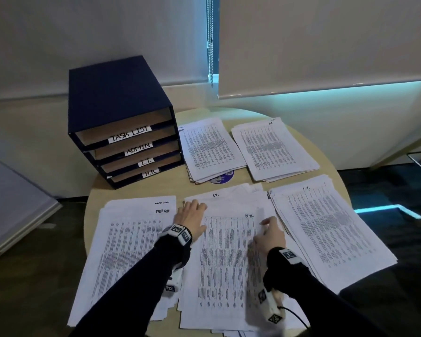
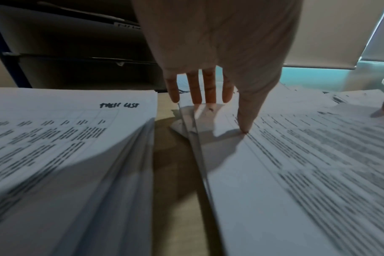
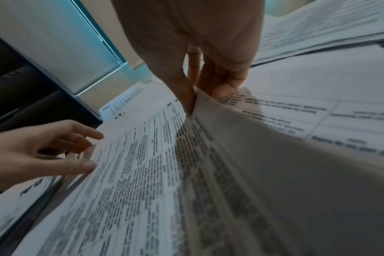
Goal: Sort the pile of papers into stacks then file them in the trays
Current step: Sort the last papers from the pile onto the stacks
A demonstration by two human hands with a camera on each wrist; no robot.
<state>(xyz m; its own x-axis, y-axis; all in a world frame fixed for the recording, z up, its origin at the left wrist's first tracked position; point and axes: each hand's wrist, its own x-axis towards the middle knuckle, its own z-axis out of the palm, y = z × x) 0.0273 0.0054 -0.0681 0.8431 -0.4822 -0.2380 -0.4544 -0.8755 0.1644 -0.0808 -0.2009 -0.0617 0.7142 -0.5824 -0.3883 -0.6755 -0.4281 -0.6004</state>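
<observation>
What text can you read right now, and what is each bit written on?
"TASK LIST": top tray label
"ADMIN": second tray label
"I.T.": third tray label
"H.R.": bottom tray label
"I.T.": handwritten, right stack
"H.R.": handwritten, sheet by right hand
Left stack heading: probably "TASK LIST", smeared
Printed tables: too blurred

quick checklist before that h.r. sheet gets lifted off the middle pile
1. Right hand has the sheet: ok, thumb and fingers pinch the right edge of the H.R. sheet, which curls up.
2. Only one sheet pinched: cannot tell, the edge is blurred.
3. Middle pile held down: ok, left hand lies flat on its top left corner, fingers straight.
4. Label read: ok, "H.R." is written at the sheet's top right.
5. Destination stack known: cannot tell, the far stacks' labels are too small to read.
6. H.R. tray free: ok, the bottom slot of the file tray unit looks open.
</observation>
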